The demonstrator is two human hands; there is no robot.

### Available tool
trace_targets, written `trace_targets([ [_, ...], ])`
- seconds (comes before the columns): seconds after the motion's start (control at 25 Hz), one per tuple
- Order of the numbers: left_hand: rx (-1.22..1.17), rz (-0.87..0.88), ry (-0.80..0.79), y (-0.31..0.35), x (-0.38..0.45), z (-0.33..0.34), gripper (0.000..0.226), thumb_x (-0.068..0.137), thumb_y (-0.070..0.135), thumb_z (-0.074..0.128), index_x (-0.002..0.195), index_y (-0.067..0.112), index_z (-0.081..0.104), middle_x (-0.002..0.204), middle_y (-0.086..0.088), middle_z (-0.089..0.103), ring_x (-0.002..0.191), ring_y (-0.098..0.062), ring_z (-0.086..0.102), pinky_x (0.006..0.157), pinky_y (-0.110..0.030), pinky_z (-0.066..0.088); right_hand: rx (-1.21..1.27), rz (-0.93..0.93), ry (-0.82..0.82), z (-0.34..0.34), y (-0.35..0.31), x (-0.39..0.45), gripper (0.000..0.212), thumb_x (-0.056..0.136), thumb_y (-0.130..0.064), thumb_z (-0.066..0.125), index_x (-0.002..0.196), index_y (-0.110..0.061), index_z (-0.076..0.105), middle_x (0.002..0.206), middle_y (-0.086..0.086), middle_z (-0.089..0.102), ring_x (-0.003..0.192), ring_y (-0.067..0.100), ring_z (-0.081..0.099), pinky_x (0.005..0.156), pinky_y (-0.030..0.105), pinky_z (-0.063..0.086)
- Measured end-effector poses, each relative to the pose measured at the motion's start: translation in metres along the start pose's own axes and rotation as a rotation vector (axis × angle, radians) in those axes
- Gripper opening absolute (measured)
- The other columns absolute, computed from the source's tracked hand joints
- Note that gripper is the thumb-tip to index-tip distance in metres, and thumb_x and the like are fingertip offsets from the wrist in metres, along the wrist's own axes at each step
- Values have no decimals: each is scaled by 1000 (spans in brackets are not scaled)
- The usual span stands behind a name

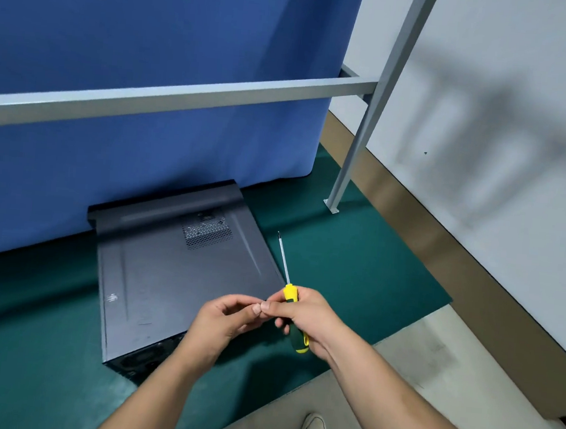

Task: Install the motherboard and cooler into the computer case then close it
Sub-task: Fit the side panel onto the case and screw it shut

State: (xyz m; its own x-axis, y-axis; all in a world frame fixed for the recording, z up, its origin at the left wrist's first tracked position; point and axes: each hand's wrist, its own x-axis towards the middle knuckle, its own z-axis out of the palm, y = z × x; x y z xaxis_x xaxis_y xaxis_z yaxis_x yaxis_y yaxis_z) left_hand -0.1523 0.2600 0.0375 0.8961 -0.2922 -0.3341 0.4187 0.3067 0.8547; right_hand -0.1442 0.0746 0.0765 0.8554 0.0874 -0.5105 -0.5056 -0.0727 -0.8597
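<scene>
The computer case (180, 273) lies flat on its side on the green mat (356, 265) covering the tabletop, its side panel on and facing up, with a perforated vent patch toward the far end. Its long axis runs away from the person, tilted slightly leftward at the far end. The near end face, partly hidden under the left forearm, shows dark ports or openings; detail cannot be made out. The panel carries light scuffs.

Both hands hover above the case's near right corner. The left hand (224, 322) lies over the case itself and is the nearer; the right hand (310, 319) sits just off the right edge.

The right hand grasps the screwdriver (289, 304) by its yellow-and-green handle, shaft pointing away, roughly parallel to the case's right edge. The left hand's fingertips meet the right thumb in a pinch; whether a screw is held there cannot be told.

Judgement: the case appears closed; panel fastening is likely next.

Behind stand a blue curtain (151, 66) and a grey metal frame (182, 99).
</scene>
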Motion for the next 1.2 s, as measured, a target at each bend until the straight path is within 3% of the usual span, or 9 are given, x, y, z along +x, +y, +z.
trace_targets([
  [0.12,-52,-12,-3,0,-6,-4,27,85,12,76,105,-5,72,109,-30,72,106,-41,72,88,-32,60,6,-18,-19,6,2,-4,18,80,-13,85,87,-11,69,76,5,75,56,11,61,50,21,45],
  [0.28,-169,-31,18,3,-7,-4,12,82,9,77,92,2,77,106,-30,72,97,-35,74,81,-30,60,13,-14,-13,11,3,-4,13,87,-17,80,92,-11,70,82,6,78,59,11,62,53,22,46],
  [0.4,-312,0,140,12,2,1,6,88,7,72,93,8,75,113,-21,74,102,-30,74,82,-33,62,-56,7,-28,17,6,-3,12,97,-25,68,96,-13,68,85,5,78,56,10,60,54,21,46],
  [0.52,-410,66,223,20,11,7,17,90,8,70,105,5,66,119,-14,74,111,-28,72,85,-34,62,-265,65,-143,22,5,-2,13,98,-27,66,96,-14,67,75,1,75,53,10,60,50,20,47],
  [0.68,-360,30,373,18,18,6,13,94,6,68,105,1,67,106,-18,77,99,-24,76,72,-27,62,-381,33,-164,21,-3,0,15,93,-25,72,99,-12,65,74,1,73,58,13,66,53,23,51],
  [0.8,-395,26,483,17,22,1,6,94,5,68,99,2,68,96,-17,77,89,-22,77,70,-27,62,-264,-32,-197,7,-2,-5,29,87,-15,80,110,-11,63,89,3,73,72,22,73,63,29,58],
  [0.88,-482,29,523,17,22,-3,1,94,4,66,95,4,67,94,-15,75,85,-21,77,68,-27,62,-225,-90,-139,-2,4,-11,33,86,-13,80,115,-16,65,95,1,73,75,23,74,59,27,56],
  [1.04,-592,-14,501,14,18,-1,5,95,5,65,99,8,63,98,-16,75,89,-26,77,73,-34,63,-176,-223,117,-1,22,-17,12,91,-18,73,102,-24,74,87,7,77,58,17,58,51,24,41],
  [1.2,-810,-21,574,13,13,-1,14,97,8,58,111,8,62,111,-12,76,94,-24,77,79,-40,60,-14,-200,136,1,32,-21,10,93,-15,72,98,-20,80,80,14,76,51,14,43,49,19,37],
])
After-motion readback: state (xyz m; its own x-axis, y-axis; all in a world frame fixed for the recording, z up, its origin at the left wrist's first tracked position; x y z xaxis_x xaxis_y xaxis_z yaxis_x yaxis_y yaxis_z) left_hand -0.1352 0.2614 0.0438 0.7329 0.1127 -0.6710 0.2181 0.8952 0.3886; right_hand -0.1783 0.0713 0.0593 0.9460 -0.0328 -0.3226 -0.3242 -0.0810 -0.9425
